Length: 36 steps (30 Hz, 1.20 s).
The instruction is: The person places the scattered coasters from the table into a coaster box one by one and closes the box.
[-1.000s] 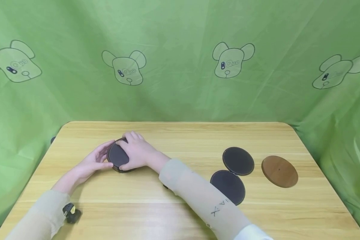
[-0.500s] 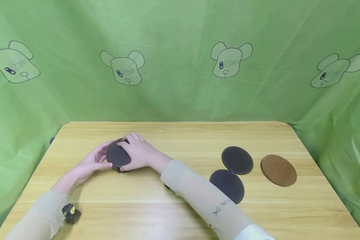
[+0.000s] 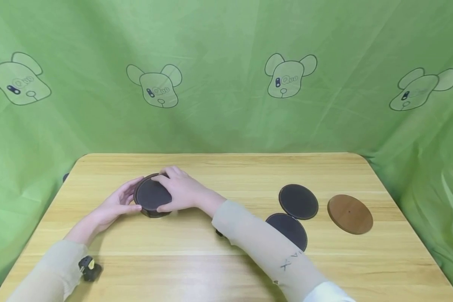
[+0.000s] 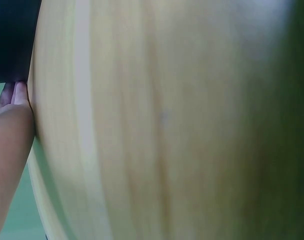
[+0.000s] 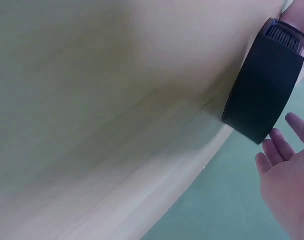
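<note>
At the left of the table a round black coaster holder [image 3: 156, 214] stands upright, with a black coaster [image 3: 151, 195] lying flat at its top. My left hand [image 3: 115, 207] holds its left side, thumb at the front and fingers reaching behind. From the right, my right hand [image 3: 185, 188] spreads over the holder's edge. The right wrist view shows that hand [image 5: 294, 175] with loosely extended fingers beside the holder [image 5: 264, 80], whose slot reveals a stack of thin edges. Only the dark side of the holder [image 4: 12, 40] appears in the left wrist view.
Two black round coasters [image 3: 298, 201] lie side by side right of centre, the nearer one partly behind the right sleeve [image 3: 264, 243]. Farther right lies a brown disc [image 3: 350, 214] with a small central dot. A green curtain [image 3: 226, 105] surrounds the wooden table [image 3: 173, 268].
My right hand has slid a little to the right, uncovering more of the top coaster. The left hand has kept its grip on the holder.
</note>
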Available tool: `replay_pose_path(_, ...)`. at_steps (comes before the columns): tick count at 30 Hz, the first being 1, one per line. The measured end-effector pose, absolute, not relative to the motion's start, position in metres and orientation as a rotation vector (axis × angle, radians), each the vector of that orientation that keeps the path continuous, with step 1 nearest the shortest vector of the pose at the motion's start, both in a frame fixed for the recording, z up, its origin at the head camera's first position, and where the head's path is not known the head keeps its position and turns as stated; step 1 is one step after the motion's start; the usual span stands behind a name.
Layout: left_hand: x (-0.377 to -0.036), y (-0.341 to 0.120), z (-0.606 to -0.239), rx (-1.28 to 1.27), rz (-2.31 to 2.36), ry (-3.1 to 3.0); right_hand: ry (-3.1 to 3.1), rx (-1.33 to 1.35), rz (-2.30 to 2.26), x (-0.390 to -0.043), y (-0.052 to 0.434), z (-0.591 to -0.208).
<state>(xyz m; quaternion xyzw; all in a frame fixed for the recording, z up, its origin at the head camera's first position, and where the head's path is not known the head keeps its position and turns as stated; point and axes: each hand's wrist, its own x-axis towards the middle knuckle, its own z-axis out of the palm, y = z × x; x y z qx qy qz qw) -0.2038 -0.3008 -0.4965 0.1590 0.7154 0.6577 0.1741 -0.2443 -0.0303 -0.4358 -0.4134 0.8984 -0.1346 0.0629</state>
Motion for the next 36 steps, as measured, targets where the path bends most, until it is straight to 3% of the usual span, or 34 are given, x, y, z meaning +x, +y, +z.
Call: replay_pose_path(36,-0.203,-0.300,-0.497,0.440,1.868,2.031,2.856,-1.043,-0.583,-0.265,0.112,-0.434)
